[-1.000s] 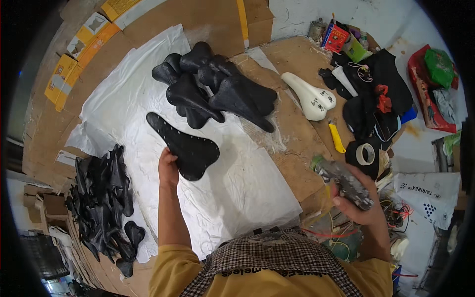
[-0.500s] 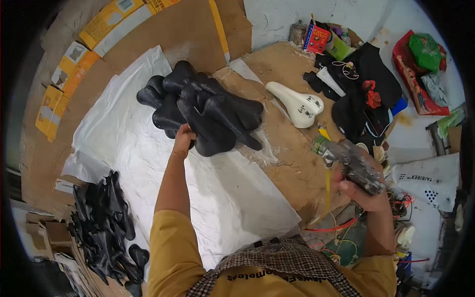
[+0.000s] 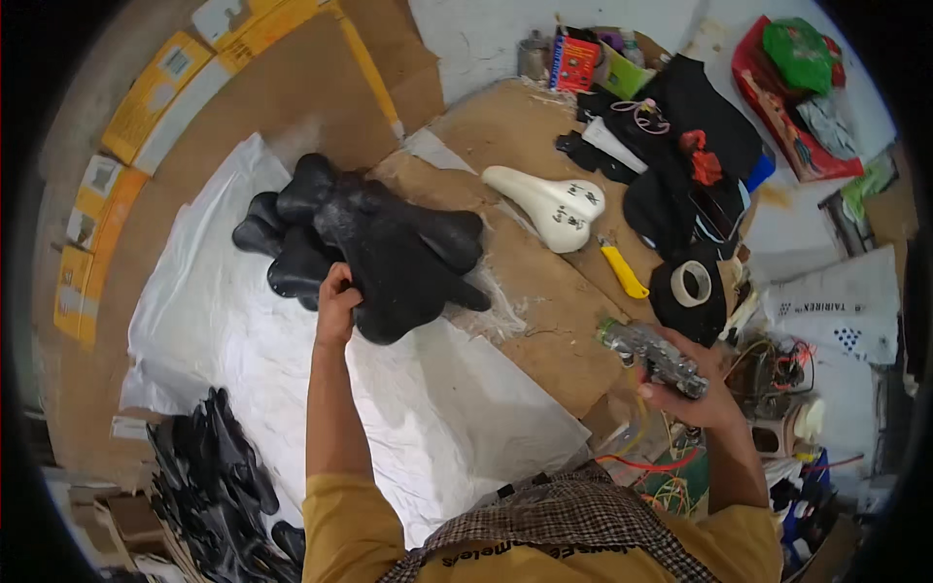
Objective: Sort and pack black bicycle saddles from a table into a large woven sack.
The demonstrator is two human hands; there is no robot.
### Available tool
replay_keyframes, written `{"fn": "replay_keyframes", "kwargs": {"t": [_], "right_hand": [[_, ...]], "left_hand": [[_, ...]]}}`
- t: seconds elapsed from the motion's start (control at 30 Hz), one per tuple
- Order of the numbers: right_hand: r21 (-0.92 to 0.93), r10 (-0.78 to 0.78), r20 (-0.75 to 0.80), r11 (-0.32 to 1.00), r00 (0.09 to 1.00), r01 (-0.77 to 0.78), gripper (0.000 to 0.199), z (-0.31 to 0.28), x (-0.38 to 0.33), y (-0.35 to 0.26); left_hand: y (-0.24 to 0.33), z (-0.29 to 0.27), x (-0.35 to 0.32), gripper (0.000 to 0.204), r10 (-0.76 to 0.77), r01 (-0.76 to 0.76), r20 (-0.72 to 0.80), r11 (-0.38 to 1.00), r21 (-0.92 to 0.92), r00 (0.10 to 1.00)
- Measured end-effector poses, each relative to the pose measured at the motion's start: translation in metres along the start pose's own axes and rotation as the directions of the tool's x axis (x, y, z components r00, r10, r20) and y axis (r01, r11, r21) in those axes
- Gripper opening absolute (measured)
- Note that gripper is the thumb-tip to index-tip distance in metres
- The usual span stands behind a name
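My left hand (image 3: 337, 303) is closed on the near edge of a black bicycle saddle (image 3: 389, 267), which lies wide side up over other saddles. Several more black saddles (image 3: 258, 228) are heaped beneath and beside it, partly hidden. In my right hand (image 3: 692, 389) is a grimy plastic bottle (image 3: 661, 358) with a greenish end, held tilted over the right part of the table, apart from the saddles. A white bicycle saddle (image 3: 549, 207) with handwritten marks rests to the right of the heap.
White sheeting (image 3: 418, 428) covers cardboard under the heap. A yellow utility knife (image 3: 622, 269) and a tape roll (image 3: 691, 284) lie at right, beside black cloth (image 3: 714, 107). More black saddles (image 3: 209, 476) are piled at lower left. Wires (image 3: 671, 471) hang near my right arm.
The view has shifted. The saddle at my left hand now shows its broad face. My right hand has drawn the bottle lower and nearer, and the utility knife and tape roll are now uncovered.
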State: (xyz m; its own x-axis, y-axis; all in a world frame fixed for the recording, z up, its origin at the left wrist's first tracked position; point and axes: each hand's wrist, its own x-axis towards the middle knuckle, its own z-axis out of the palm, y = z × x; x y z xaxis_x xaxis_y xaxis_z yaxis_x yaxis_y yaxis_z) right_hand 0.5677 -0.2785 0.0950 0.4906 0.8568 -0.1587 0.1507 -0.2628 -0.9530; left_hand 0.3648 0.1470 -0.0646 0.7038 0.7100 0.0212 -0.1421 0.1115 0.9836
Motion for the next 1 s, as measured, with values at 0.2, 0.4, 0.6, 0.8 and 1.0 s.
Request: {"fn": "replay_keyframes", "kwargs": {"t": [0.2, 0.4, 0.6, 0.8, 1.0], "right_hand": [[0.085, 0.034, 0.035, 0.996, 0.999, -0.037, 0.060, 0.008, 0.007, 0.015], [0.051, 0.033, 0.087, 0.998, 0.996, -0.038, 0.060, 0.018, 0.004, 0.035], [0.094, -0.040, 0.100, 0.995, 0.994, 0.030, 0.062, 0.019, -0.005, 0.053], [0.150, -0.041, 0.115, 0.988, 0.993, 0.023, 0.061, 0.024, -0.007, 0.059], [0.210, 0.000, 0.151, 0.977, 0.989, -0.032, 0.059, 0.032, -0.005, 0.055]], "left_hand": [[0.011, 0.030, 0.020, 0.052, -0.075, 0.090, 0.058, 0.935, -0.344, 0.996], [-0.035, 0.050, 0.065, 0.026, -0.278, 0.222, -0.354, 0.956, -0.191, 0.893], [-0.020, 0.112, 0.067, 0.022, -0.229, 0.234, -0.557, 0.970, -0.062, 0.799], [-0.032, 0.102, 0.066, 0.019, -0.367, 0.302, -0.513, 0.930, -0.209, 0.776], [-0.042, 0.085, 0.059, 0.017, -0.465, 0.375, -0.345, 0.878, -0.297, 0.816]]}}
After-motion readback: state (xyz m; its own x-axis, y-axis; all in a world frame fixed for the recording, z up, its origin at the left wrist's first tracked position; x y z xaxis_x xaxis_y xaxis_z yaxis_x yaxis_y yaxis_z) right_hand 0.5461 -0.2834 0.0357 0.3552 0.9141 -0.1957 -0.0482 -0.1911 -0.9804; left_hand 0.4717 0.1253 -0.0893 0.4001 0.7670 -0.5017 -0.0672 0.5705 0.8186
